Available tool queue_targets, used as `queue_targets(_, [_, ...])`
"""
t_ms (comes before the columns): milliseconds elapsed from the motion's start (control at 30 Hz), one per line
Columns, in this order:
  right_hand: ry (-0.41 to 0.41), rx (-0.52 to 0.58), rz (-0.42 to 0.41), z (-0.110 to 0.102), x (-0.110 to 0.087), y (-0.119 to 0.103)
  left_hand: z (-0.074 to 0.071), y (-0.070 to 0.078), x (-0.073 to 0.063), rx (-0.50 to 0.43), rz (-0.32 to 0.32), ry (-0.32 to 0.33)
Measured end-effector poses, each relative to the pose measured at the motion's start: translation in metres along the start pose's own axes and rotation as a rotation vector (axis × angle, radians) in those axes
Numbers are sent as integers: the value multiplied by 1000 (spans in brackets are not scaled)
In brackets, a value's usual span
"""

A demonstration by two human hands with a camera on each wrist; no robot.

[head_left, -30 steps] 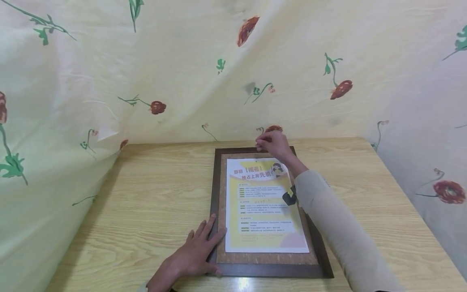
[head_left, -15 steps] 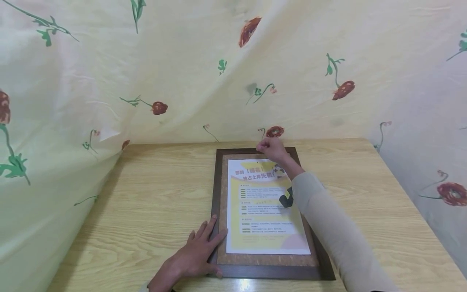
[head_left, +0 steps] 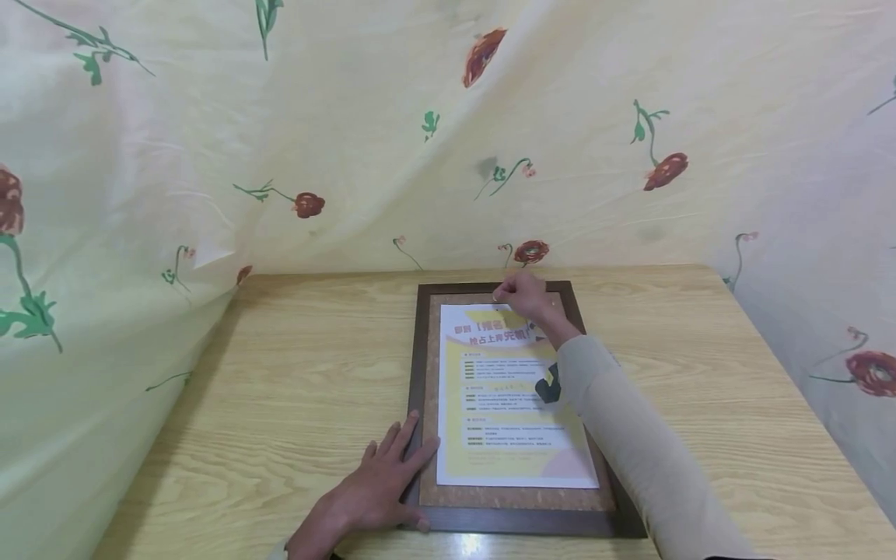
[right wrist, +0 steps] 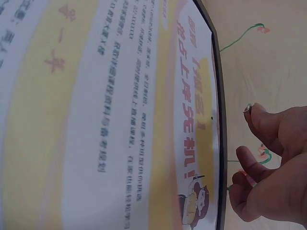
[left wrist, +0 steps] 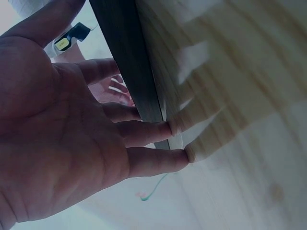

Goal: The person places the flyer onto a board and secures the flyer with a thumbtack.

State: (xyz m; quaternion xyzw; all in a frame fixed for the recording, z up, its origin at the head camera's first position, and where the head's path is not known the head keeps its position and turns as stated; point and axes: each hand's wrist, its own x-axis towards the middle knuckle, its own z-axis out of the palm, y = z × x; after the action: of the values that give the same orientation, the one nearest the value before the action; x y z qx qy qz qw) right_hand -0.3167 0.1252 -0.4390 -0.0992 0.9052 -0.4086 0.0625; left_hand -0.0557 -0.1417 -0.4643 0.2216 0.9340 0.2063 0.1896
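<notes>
A printed yellow-and-white poster (head_left: 514, 459) lies on a cork board (head_left: 518, 498) with a dark wooden frame (head_left: 525, 522). My left hand (head_left: 374, 486) rests with spread fingers on the frame's lower left side, its thumb near the bottom corner. In the left wrist view, the fingers lie straight across the dark frame edge (left wrist: 129, 62). Over the poster's top edge, my right hand (head_left: 526, 299) pinches a small shiny thumbtack (right wrist: 248, 109), mostly hidden by the fingertips. A small dark dot (right wrist: 212, 118) marks the poster near its top edge.
The board lies on a wood-grain table (head_left: 315, 373). A flower-patterned cloth (head_left: 364, 140) hangs behind the table and along both sides. A black device (head_left: 548, 385) with a yellow label sits at my right wrist.
My right hand has come down from the frame's top bar toward the poster's top edge, still pinching the thumbtack. My left hand stays in place on the frame.
</notes>
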Motion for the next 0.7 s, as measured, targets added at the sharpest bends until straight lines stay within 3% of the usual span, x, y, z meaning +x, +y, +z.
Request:
queue_targets(367, [34, -129, 76, 4, 0, 8, -2, 2, 0, 7, 6, 1])
queue_targets(700, [72, -214, 85, 16, 5, 14, -2, 2, 1, 16, 2, 2])
